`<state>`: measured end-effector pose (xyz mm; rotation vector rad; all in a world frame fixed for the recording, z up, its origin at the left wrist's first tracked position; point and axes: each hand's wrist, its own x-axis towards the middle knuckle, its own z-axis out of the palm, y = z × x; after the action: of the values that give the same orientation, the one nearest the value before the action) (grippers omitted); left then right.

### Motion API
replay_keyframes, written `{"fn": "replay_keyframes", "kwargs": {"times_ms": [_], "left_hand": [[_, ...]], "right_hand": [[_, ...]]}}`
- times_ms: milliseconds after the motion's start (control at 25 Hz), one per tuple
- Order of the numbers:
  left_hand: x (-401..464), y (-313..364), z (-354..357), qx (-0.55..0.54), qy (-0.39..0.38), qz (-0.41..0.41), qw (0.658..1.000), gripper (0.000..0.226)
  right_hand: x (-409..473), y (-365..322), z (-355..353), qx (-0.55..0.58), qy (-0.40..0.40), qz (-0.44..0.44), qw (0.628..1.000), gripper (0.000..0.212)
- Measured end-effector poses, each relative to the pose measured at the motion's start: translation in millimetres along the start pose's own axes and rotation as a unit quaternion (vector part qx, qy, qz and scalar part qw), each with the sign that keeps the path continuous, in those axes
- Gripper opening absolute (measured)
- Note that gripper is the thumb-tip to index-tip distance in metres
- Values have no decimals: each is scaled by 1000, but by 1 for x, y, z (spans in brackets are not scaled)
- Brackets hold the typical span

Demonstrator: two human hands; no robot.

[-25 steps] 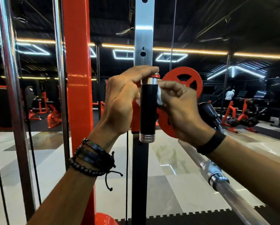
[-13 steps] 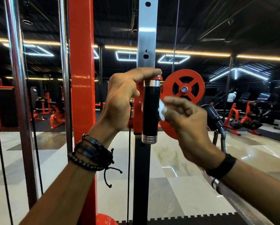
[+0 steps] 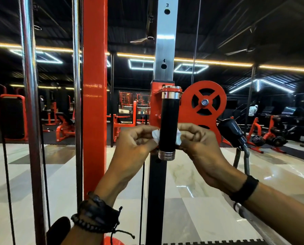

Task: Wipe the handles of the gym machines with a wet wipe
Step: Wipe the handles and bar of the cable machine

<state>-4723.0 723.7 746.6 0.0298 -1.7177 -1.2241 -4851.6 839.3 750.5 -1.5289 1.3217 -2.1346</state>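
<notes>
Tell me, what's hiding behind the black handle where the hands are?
A white wet wipe passes behind the black handle. Its ends poke out on both sides, pinched by the left hand and right hand. The wipe's middle is hidden by the handle.

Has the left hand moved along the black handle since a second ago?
Yes. The left hand went down from the handle's top chrome cap to near its bottom end, where it pinches the wipe opposite the right hand.

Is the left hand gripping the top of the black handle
No, the left hand pinches the wet wipe near the black handle's lower end.
</notes>
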Motion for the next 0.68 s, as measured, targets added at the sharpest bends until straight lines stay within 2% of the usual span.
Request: {"fn": "replay_keyframes", "kwargs": {"times_ms": [120,200,280,360,400,520,680], "left_hand": [[-2,1,2,-22,39,27,999,14],[-3,3,1,-14,73,57,996,19],[-3,9,1,-25,99,99,990,22],[-5,17,1,-49,83,150,984,16],[-6,21,0,-56,60,166,983,12],[-11,21,-1,-51,-3,174,984,10],[-15,3,0,-61,-6,115,991,11]], "right_hand": [[4,0,1,-53,27,-23,998,20],[4,-5,-2,-143,86,-109,980,18],[1,-17,-2,-261,109,-273,920,14],[-2,-31,3,-354,67,-415,835,12],[-3,-35,5,-392,37,-455,799,15],[-6,-28,10,-485,-54,-491,722,19],[-9,-15,6,-552,-94,-493,666,20]]}}
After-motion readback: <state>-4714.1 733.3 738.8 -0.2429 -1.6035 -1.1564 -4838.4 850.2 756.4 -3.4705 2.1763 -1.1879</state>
